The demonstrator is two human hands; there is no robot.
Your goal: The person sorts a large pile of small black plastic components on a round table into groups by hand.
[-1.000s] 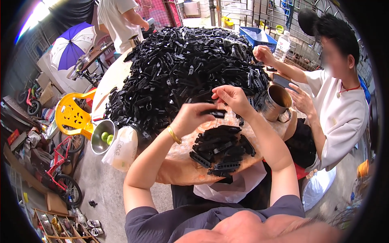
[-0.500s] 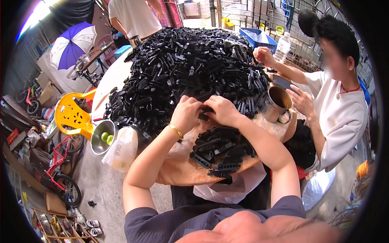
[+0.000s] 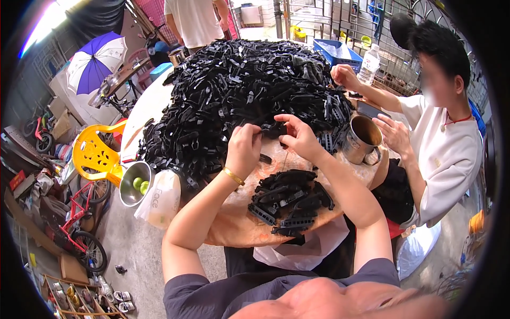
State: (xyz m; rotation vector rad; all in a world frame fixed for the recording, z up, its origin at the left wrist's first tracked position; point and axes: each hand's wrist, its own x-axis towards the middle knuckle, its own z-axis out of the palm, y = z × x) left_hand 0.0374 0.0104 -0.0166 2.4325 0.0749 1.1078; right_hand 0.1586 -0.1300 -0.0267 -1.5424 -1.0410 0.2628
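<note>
A large heap of black plastic parts (image 3: 228, 90) covers most of the round table. My left hand (image 3: 244, 150), with a gold bracelet at its wrist, is closed at the heap's near edge, fingertips pinching a dark plastic part that is mostly hidden. Facing it, my right hand (image 3: 301, 139) has thumb and forefinger apart, next to dark pieces between the two hands. One loose black piece (image 3: 265, 159) lies on the table just below my hands. Nearer to me, between my forearms, is a smaller pile of long slotted black parts (image 3: 291, 201).
A metal mug (image 3: 363, 139) stands right of the heap, near a co-worker's hand with a phone (image 3: 372, 110). Farther back are a water bottle (image 3: 370, 64) and a blue basket (image 3: 340, 51). A steel bowl (image 3: 136, 183) with green fruit and a plastic bag (image 3: 162, 199) sit left.
My hands have drawn slightly apart, and my right thumb and forefinger have spread. The loose piece below them now shows. The standing person at the back has shifted right.
</note>
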